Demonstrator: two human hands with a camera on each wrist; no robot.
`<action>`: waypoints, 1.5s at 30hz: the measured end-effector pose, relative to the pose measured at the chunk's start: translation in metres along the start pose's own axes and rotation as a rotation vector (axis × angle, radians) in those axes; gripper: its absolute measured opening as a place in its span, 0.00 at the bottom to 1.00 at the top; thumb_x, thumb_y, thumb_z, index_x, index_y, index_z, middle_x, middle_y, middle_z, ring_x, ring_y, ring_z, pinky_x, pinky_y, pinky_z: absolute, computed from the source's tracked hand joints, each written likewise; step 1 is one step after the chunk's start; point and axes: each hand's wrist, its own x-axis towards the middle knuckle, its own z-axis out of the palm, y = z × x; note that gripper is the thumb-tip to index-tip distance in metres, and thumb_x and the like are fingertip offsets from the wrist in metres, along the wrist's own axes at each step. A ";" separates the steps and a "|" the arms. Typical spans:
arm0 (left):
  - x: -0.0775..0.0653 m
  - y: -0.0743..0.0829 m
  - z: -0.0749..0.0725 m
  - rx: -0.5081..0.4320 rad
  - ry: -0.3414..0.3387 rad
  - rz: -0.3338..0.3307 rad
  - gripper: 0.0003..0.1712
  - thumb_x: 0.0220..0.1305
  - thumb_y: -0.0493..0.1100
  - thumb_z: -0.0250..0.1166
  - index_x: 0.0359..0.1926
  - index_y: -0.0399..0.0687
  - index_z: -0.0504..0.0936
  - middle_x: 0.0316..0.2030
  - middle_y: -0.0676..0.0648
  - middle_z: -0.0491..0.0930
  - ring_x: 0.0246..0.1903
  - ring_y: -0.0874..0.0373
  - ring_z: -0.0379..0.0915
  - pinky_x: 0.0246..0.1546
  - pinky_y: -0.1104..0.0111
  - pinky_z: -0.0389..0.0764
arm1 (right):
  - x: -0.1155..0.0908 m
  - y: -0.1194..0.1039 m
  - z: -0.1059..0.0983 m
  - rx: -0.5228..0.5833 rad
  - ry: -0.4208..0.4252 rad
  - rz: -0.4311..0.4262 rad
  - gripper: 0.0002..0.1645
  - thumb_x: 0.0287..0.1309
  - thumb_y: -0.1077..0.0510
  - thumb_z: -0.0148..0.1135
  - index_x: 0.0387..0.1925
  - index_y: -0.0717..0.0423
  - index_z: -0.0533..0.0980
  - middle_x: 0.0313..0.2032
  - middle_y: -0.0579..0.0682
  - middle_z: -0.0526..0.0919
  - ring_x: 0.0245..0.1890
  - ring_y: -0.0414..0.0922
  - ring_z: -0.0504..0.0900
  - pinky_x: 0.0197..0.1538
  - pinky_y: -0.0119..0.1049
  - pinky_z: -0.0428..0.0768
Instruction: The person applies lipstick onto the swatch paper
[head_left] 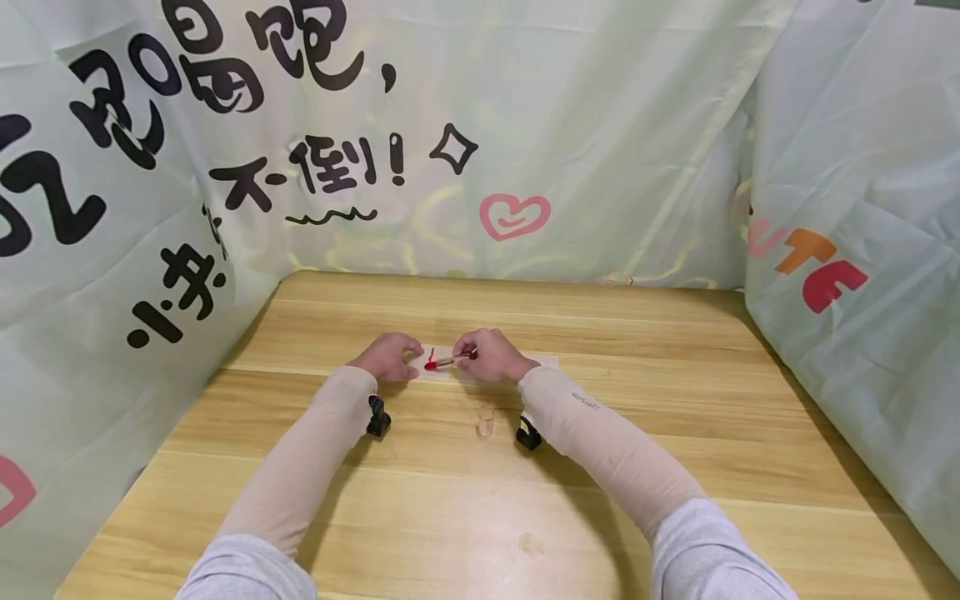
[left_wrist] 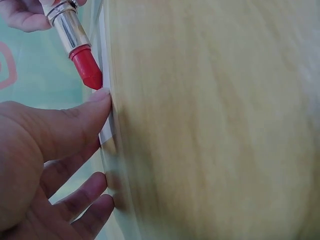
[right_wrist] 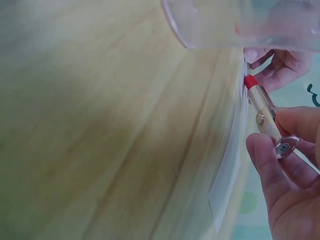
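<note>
My right hand pinches a lipstick with a gold-coloured tube. Its red bullet points left and meets the white paper strip, as far as the views show. A red stroke marks the strip close to the tip. At the strip's left end lies my left hand, its thumb on the paper beside the lipstick tip and its other fingers loosely bent on the table. A small oval tag or charm shows at the lipstick's base in the right wrist view.
A small clear cup stands on the wooden table, nearer to me than the strip and between my forearms. Printed cloth walls off the back and both sides. Each wrist carries a black camera.
</note>
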 end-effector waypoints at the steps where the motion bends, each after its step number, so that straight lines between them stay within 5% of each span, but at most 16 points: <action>1: 0.000 0.000 0.000 0.002 0.000 0.003 0.23 0.60 0.38 0.69 0.57 0.41 0.79 0.63 0.40 0.71 0.65 0.40 0.61 0.66 0.50 0.60 | 0.000 0.000 0.000 -0.001 -0.004 0.001 0.04 0.58 0.61 0.67 0.36 0.56 0.83 0.31 0.43 0.83 0.32 0.38 0.79 0.39 0.30 0.78; 45: 0.002 -0.005 0.005 0.007 0.037 0.022 0.20 0.60 0.37 0.70 0.54 0.42 0.81 0.60 0.40 0.74 0.63 0.42 0.64 0.65 0.51 0.63 | -0.011 -0.009 0.001 -0.012 -0.051 -0.024 0.02 0.58 0.62 0.67 0.35 0.55 0.82 0.30 0.42 0.83 0.30 0.37 0.79 0.38 0.29 0.79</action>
